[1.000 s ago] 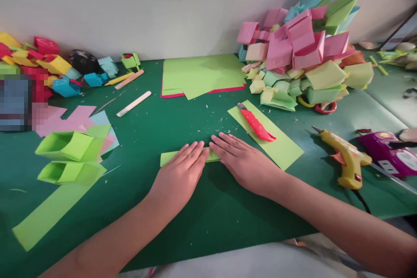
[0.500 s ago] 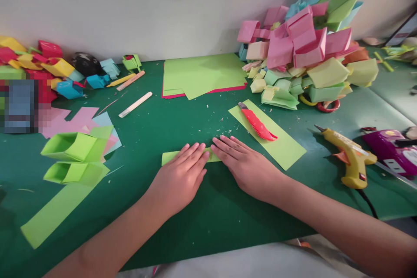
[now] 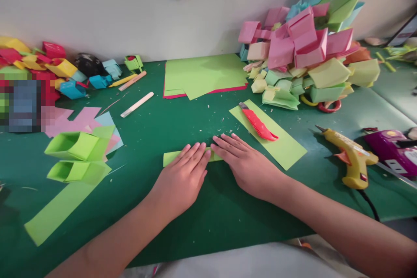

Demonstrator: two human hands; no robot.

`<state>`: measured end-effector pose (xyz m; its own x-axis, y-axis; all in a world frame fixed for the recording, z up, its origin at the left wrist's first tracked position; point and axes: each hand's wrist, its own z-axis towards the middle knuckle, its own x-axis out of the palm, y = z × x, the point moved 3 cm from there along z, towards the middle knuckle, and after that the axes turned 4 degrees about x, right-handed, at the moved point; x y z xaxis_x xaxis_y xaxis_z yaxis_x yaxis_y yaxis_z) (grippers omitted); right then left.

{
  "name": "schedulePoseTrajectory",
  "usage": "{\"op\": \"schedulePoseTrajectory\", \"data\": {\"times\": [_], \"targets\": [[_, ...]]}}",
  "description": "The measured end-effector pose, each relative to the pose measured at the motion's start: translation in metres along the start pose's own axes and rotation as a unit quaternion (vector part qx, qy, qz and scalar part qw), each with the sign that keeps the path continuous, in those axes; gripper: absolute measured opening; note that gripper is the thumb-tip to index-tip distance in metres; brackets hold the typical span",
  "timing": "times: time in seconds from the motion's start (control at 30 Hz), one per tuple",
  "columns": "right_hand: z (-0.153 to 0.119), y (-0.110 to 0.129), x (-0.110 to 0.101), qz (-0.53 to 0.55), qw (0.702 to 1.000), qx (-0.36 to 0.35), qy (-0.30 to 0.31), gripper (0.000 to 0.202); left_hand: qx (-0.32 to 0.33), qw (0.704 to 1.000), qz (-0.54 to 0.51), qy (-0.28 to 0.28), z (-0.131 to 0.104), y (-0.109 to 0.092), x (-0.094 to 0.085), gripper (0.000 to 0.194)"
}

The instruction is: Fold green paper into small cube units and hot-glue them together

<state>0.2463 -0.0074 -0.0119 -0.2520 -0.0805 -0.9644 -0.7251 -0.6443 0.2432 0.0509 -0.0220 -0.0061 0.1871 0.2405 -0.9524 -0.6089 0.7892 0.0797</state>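
The strip [image 3: 169,159] lay crosswise on the bench [image 3: 215,221], its long axis running left to right beneath the left hand [image 3: 182,179] and, toward its right end, the right hand [image 3: 250,166], both flat, ungripping, equally near.

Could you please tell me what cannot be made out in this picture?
- Green strip, head view: partly hidden by the left hand and right hand.
- Purple device, head view: far end cut off by the right edge.
- Blue-grey object, head view: details lost to pixelation.
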Motion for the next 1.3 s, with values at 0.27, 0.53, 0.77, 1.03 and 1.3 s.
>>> {"op": "schedulePoseTrajectory", "data": {"times": [0.27, 0.53, 0.77, 1.03, 1.3], "targets": [[-0.001, -0.003, 0.000, 0.000, 1.000, -0.005, 0.013, 0.072, -0.016, 0.998, -0.036, 0.055, -0.005, -0.002, -0.001, 0.053], [0.004, 0.020, 0.001, -0.002, 1.000, -0.018, 0.002, 0.066, -0.022, 0.993, -0.048, 0.103, -0.009, -0.003, 0.000, 0.068], [-0.010, 0.011, 0.000, -0.025, 0.999, 0.015, -0.014, 0.077, -0.036, 0.993, -0.055, 0.096, -0.029, 0.010, -0.008, 0.074], [-0.032, -0.008, -0.007, -0.055, 0.998, 0.025, -0.003, 0.075, -0.078, 0.993, -0.021, 0.091, -0.065, 0.030, -0.024, 0.065], [-0.031, 0.001, -0.014, -0.058, 0.997, 0.035, -0.047, 0.055, -0.064, 0.998, -0.008, -0.009, -0.044, 0.042, -0.026, 0.030]]}}
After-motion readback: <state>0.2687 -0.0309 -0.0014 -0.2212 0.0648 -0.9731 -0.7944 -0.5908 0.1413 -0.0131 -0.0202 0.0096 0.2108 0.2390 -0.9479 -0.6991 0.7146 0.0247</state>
